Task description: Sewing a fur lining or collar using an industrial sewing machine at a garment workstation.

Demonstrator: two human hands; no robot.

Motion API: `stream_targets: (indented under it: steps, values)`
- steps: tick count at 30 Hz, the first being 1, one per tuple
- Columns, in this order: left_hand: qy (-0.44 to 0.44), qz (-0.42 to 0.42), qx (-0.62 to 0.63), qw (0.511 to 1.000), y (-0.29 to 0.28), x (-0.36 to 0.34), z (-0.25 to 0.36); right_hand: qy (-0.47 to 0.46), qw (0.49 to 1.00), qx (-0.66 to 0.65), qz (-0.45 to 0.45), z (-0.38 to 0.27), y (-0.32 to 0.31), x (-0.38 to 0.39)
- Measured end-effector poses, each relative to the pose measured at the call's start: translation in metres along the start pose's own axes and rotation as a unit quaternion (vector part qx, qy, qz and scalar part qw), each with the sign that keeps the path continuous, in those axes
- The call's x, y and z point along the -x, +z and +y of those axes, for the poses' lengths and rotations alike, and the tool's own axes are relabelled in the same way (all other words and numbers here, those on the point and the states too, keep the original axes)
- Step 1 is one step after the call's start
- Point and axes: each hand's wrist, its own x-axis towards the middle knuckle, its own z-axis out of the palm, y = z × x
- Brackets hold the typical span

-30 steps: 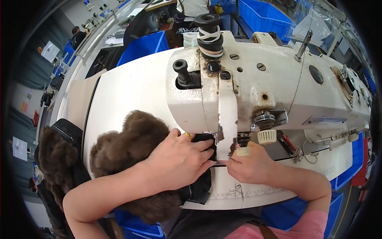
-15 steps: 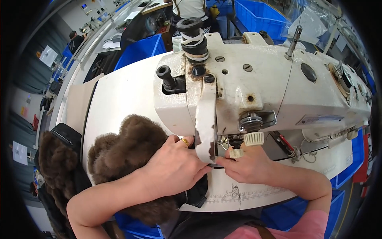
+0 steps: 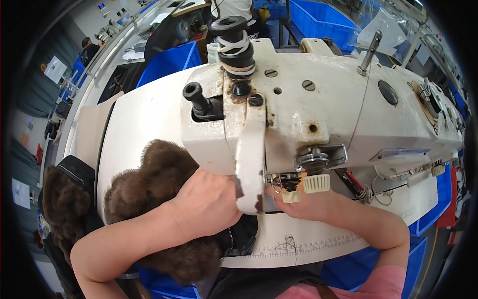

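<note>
A white industrial sewing machine [image 3: 318, 114] with rust spots and a chipped white lever [image 3: 249, 159] stands over my work. My left hand [image 3: 209, 202] rests on a black zippered fabric piece [image 3: 239, 239] with brown fur [image 3: 149, 179], its fingertips hidden behind the lever and machine head. My right hand [image 3: 301, 204] is just right of the lever, below the cream knobs, with its fingertips mostly hidden. Right of it lies a red-handled tool [image 3: 354, 182] with loose string.
A second black-and-fur piece [image 3: 62, 204] hangs at the left edge of the white table [image 3: 134, 109]. Blue bins [image 3: 169, 65] sit behind and below the table. Two other people [image 3: 88, 52] are in the background. Metal rails and a plastic bag are at the top right.
The machine and table have shifted left in the view. My left hand has slipped further behind the lever, hiding its fingers and ring. My right hand's fingertips are now more covered by the knobs.
</note>
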Motion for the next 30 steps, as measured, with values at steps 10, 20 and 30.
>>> stream_targets:
  steps: [10, 20, 30]
  values:
    - [-0.085, 0.062, 0.062, 0.992, -0.001, -0.004, 0.014, 0.030, 0.999, -0.021, 0.019, -0.002, -0.003, -0.005]
    - [-0.295, -0.123, 0.111, 0.941, -0.016, -0.015, 0.018, -0.002, 0.999, -0.045, -0.015, -0.004, -0.001, 0.007]
    - [-0.356, -0.047, 0.285, 0.889, -0.005, -0.004, 0.014, 0.036, 0.998, -0.041, 0.024, -0.019, 0.004, 0.006]
